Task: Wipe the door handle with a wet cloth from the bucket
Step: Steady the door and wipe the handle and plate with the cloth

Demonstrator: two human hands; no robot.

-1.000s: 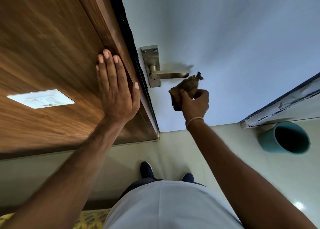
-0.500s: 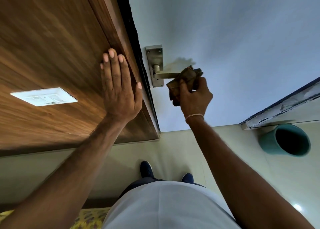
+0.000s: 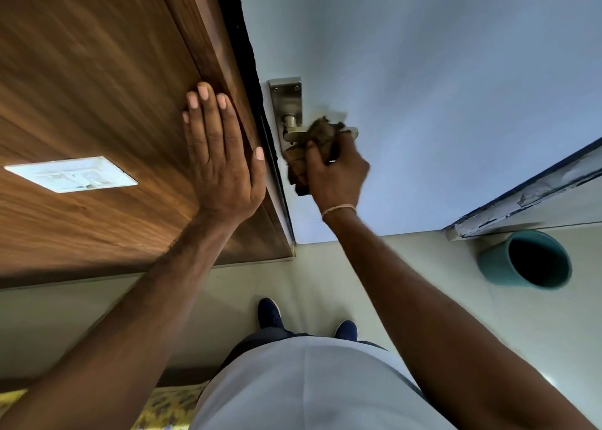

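On the door [image 3: 439, 71], right hand [image 3: 337, 172] grips brown cloth [image 3: 312, 149], pressed over handle [image 3: 293, 134] beside its plate [image 3: 286, 103]. Left hand [image 3: 221, 156] lies flat, fingers spread, on wood panel [image 3: 97, 87]. Teal bucket [image 3: 524, 258] stands on floor, well apart.

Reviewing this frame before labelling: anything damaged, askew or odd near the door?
One thing: the frame edge at right, just above the teal bucket, shows chipped, peeling white paint. Otherwise normal: right hand presses the brown cloth on the door handle, left hand flat on the wood panel.
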